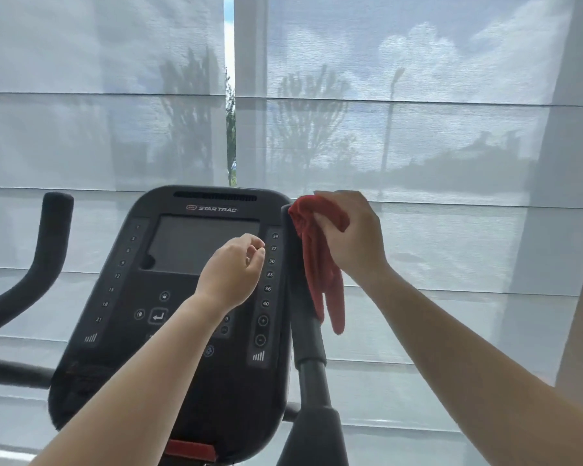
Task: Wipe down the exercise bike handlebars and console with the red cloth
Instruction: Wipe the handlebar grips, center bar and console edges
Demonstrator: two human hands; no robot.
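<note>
Two bare hands are working at a Star Trac exercise bike console (196, 297) set before sheer window blinds (417, 95). At about two o'clock from the console's screen, the right hand (347, 237) is closing on the bunched red cloth (317, 250), pressing it over the tip of the right handlebar (300, 297) so its tails are hanging down the grip. Likely this wrap lets one downward stroke clean the whole post. The left hand (233, 270) is hovering loosely curled over the screen, holding nothing. At nine o'clock, the left handlebar (48, 243) is waiting bare.
</note>
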